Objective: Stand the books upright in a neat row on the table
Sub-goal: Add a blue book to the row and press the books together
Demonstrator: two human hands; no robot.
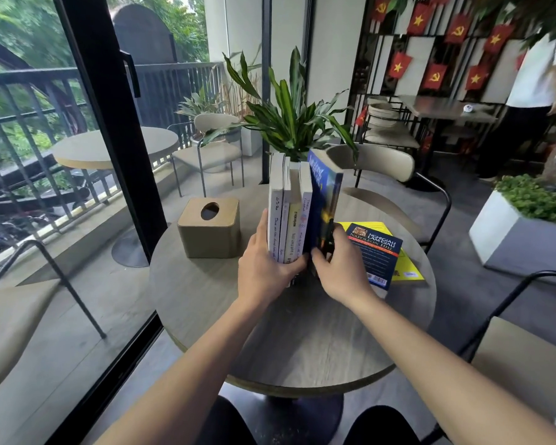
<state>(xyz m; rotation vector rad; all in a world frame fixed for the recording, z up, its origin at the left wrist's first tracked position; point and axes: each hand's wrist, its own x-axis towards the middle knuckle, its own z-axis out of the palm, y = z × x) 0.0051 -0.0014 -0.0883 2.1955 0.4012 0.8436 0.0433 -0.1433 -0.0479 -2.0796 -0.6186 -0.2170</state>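
The left hand [264,268] wraps the foot of three pale upright books [288,213], thumb up their outer side, bracing them so the row does not topple. Just beyond the right hand [337,271], the dark blue book [323,203] stands on the round counter [302,332], leaning slightly away from its neighbours; the fingers are curled around its lower edge (apparently to push it flush). Further to that hand's right, a blue paperback [376,252] lies flat atop a yellow book [408,271], both not yet stood up.
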